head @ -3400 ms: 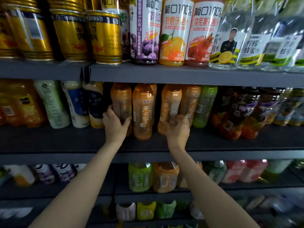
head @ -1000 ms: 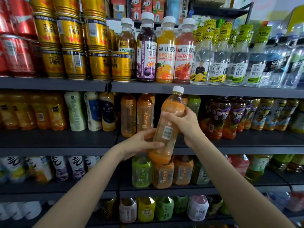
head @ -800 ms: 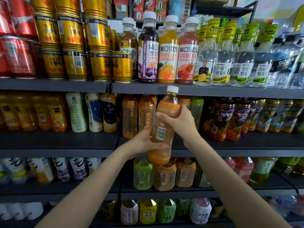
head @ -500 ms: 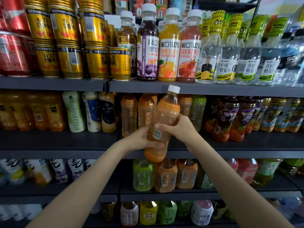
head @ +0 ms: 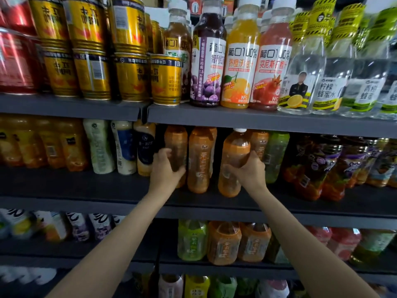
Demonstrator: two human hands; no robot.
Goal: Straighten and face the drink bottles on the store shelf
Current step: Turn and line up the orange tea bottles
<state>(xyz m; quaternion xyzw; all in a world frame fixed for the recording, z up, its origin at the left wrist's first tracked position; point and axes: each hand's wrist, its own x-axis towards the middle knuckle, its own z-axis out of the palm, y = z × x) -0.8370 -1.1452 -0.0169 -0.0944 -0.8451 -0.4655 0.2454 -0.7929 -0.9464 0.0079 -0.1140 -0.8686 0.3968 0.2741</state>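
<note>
Reaching into the middle shelf (head: 86, 186) with both hands here. The left hand (head: 164, 171) is wrapped around the leftmost orange bottle (head: 176, 145), fingers curled round its lower body, thumb side toward the camera. That bottle stands upright, just beside a dark-labelled bottle (head: 145, 151) on its left. The right hand (head: 249, 171) grips another orange bottle with a white cap (head: 235, 155), fingers curled round its middle from the right side. This one leans a bit, top tipped to the right, with its base down at the shelf's near part, though I can't tell if it's fully resting on the board or just touching. Its label is turned so the plain side mostly faces out.

Between the two held bottles stands a third orange bottle (head: 200, 160), upright, label text facing front, not touched by either hand. Right of the tilted one, partly behind the right hand, there's a green bottle (head: 276, 155), then a row of dark fruit-drink bottles (head: 311, 168) further right.

Upper shelf: gold cans (head: 129, 72) stacked on the left, juice bottles (head: 238, 67) in purple, orange and red in the middle, clear water bottles (head: 326, 82) on the right. Lower shelf (head: 322, 220) has green and orange bottles, pretty blurry.
</note>
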